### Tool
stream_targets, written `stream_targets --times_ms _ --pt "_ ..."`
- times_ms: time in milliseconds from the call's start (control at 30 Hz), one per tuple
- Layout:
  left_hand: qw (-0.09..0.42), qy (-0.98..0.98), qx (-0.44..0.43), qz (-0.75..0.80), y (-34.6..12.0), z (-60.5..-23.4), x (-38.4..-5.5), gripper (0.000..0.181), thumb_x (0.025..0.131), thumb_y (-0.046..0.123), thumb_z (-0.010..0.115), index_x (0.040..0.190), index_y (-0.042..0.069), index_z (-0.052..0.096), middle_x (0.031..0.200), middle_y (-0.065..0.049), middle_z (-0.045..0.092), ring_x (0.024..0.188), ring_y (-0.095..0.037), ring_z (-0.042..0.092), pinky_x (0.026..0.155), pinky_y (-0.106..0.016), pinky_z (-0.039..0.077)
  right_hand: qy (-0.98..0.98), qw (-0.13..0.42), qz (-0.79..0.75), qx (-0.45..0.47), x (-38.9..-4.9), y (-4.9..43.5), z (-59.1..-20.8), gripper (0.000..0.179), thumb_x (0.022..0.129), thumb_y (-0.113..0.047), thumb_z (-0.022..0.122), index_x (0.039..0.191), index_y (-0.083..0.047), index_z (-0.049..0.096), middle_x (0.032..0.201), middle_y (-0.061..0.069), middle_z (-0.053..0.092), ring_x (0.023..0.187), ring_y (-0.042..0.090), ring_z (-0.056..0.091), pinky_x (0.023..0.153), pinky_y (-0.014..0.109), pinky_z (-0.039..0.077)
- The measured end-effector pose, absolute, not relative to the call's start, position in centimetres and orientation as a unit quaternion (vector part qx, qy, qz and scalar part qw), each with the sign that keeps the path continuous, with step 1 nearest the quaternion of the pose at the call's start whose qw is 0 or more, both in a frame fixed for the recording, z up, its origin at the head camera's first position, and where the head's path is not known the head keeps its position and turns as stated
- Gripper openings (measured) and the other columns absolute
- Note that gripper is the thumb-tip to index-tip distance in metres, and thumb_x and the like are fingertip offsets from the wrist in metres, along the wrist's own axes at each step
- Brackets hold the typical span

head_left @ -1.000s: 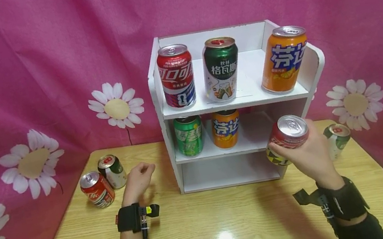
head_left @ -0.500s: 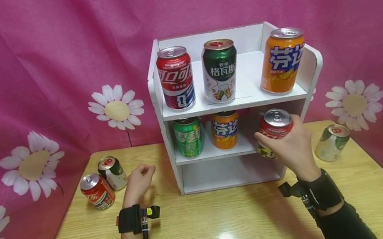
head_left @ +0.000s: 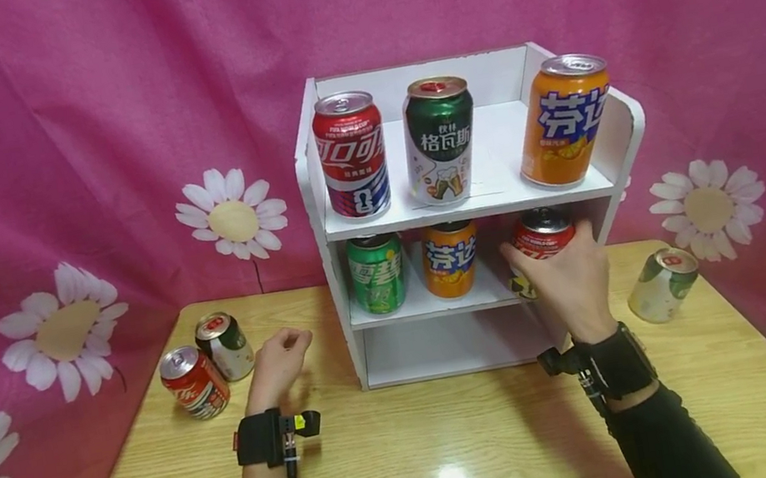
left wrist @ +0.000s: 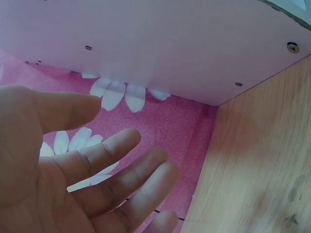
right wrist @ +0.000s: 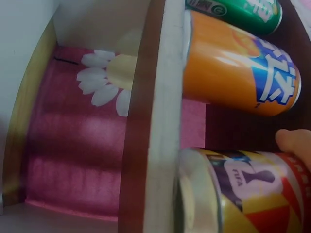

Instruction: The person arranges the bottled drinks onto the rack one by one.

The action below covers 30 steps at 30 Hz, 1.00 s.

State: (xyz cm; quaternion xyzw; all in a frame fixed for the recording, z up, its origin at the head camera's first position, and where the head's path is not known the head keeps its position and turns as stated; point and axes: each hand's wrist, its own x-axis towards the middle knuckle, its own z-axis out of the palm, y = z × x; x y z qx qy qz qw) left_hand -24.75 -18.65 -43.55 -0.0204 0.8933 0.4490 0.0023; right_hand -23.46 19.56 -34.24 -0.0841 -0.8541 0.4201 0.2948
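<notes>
My right hand (head_left: pixel 575 283) grips a red cola can (head_left: pixel 541 236) at the right end of the white rack's (head_left: pixel 470 214) middle shelf. In the right wrist view that can's yellow-and-red lower part (right wrist: pixel 262 194) is at the shelf's front edge; whether its base touches the board I cannot tell. Left of it on the same shelf stand an orange soda can (head_left: pixel 451 260) and a green soda can (head_left: pixel 378 274). My left hand (head_left: pixel 283 361) hovers left of the rack, fingers loosely bent and holding nothing, as the left wrist view also shows.
On the top shelf stand a red cola can (head_left: pixel 353 155), a green-and-white kvass can (head_left: pixel 441 140) and an orange soda can (head_left: pixel 564 120). A red can (head_left: pixel 195 382) and a green-and-white can (head_left: pixel 224 347) are on the table's left; another green-and-white can (head_left: pixel 663 285) is on the right.
My right hand has carried the red cola can leftward and inward, from in front of the rack's right side to the middle shelf beneath the top board. The left hand has stayed put.
</notes>
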Motion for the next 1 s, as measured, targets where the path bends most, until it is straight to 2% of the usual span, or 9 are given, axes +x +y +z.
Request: stream_targets --times_ms 233,400,600,1000 --pt "-0.006 0.893 -0.014 0.449 -18.5 -43.5 -24.8 0.038 0.098 0.037 0.048 0.114 0.006 0.062 0.114 -0.015 0.062 0.096 -0.030 0.059 0.081 -0.045 0.046 -0.855 0.287 0.424 -0.088 -24.6 19.5 -34.1 0.092 0.072 -0.056 0.072 0.133 0.001 0.032 0.118 0.022 0.052 0.102 0.035 0.054 0.088 0.049 0.044" --pt "-0.009 0.893 -0.009 0.450 -18.4 -43.5 -24.7 0.037 0.098 0.036 0.048 0.114 0.005 0.062 0.111 -0.015 0.062 0.095 -0.030 0.059 0.081 -0.045 0.046 -0.849 0.291 0.434 -0.071 -25.0 19.6 -34.3 0.086 0.077 -0.048 0.072 0.130 0.003 0.030 0.116 0.024 0.050 0.101 0.035 0.052 0.088 0.048 0.043" --pt "-0.007 0.894 -0.008 0.448 -18.5 -43.5 -24.7 0.036 0.098 0.034 0.048 0.114 0.005 0.062 0.111 -0.016 0.062 0.096 -0.031 0.059 0.082 -0.045 0.045 -0.847 0.290 0.442 -0.049 -25.0 19.7 -34.5 0.086 0.076 -0.040 0.076 0.132 0.003 0.027 0.118 0.024 0.048 0.103 0.034 0.051 0.090 0.048 0.042" --pt "-0.007 0.895 -0.009 0.446 -18.5 -43.7 -24.7 0.037 0.099 0.035 0.048 0.112 0.004 0.062 0.109 -0.016 0.062 0.096 -0.031 0.058 0.081 -0.045 0.045 -0.846 0.324 0.414 -0.087 -25.2 19.2 -35.2 0.087 0.073 -0.049 0.075 0.128 0.001 0.032 0.118 0.026 0.049 0.103 0.037 0.052 0.088 0.051 0.043"
